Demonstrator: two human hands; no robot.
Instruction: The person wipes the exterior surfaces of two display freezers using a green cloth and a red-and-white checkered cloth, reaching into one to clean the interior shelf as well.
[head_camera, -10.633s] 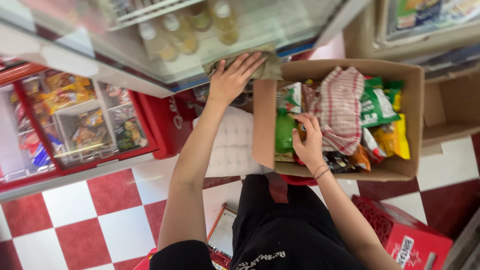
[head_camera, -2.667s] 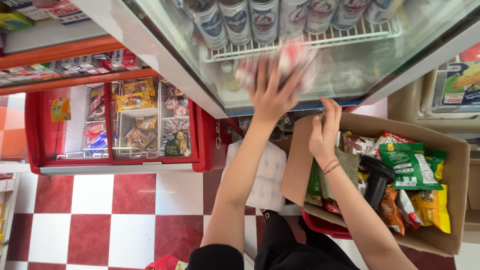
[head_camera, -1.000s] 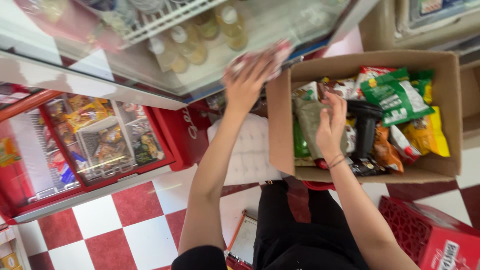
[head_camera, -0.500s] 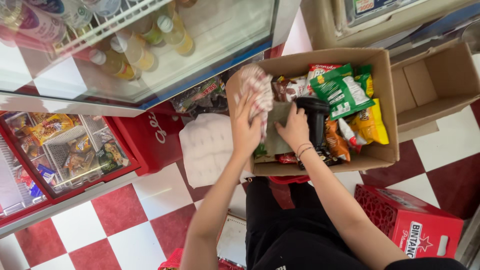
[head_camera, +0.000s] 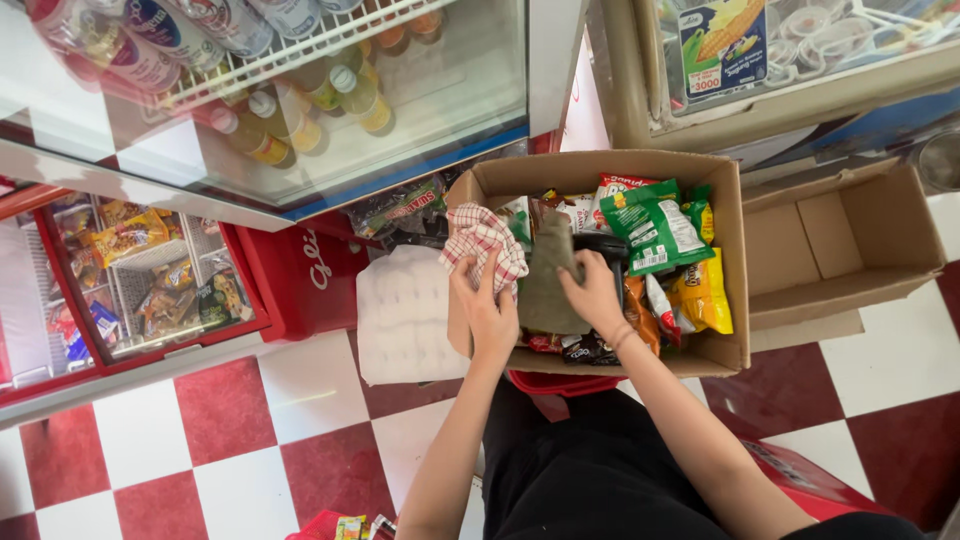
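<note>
Head view shows your left hand (head_camera: 487, 312) gripping a red-checked cloth (head_camera: 484, 245) at the cardboard box (head_camera: 727, 270) rim, while your right hand (head_camera: 594, 292) pinches a grey-green cloth (head_camera: 548, 280) just inside. You seem to be stowing both; next, push them down among the snacks. Right of your right hand lie a green packet (head_camera: 652, 225) and a yellow packet (head_camera: 706, 292).
</note>
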